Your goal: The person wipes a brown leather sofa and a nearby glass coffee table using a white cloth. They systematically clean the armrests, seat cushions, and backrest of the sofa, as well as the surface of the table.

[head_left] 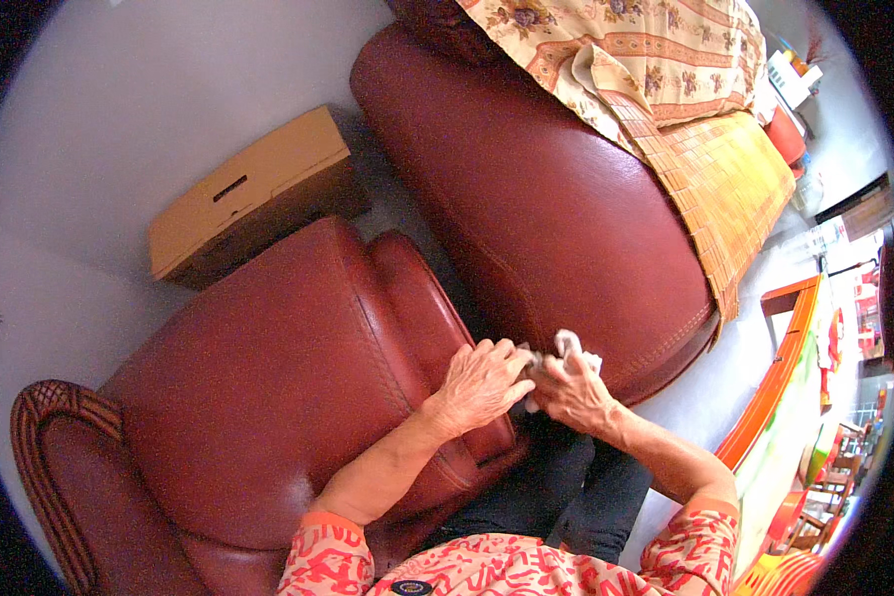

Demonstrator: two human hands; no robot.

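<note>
My two hands meet in front of me, over the gap between two dark red leather seats. A crumpled white cloth (567,344) pokes out above the fingers of my right hand (572,389), which is closed round it. Close beside it, my left hand (483,383) has its fingers curled in toward a greyish-white part of the cloth between the hands. The left fingertips are partly hidden and a little blurred. Below my left hand is the armrest of the red leather armchair (268,377). The rounded arm of the red leather sofa (546,209) rises just beyond my right hand.
A brown cardboard box (253,194) stands by the pale wall behind the armchair. Patterned fabric (656,60) and a woven bamboo mat (730,189) drape over the sofa. To the right is an orange-edged table (780,372), with orange chairs (780,566) near it.
</note>
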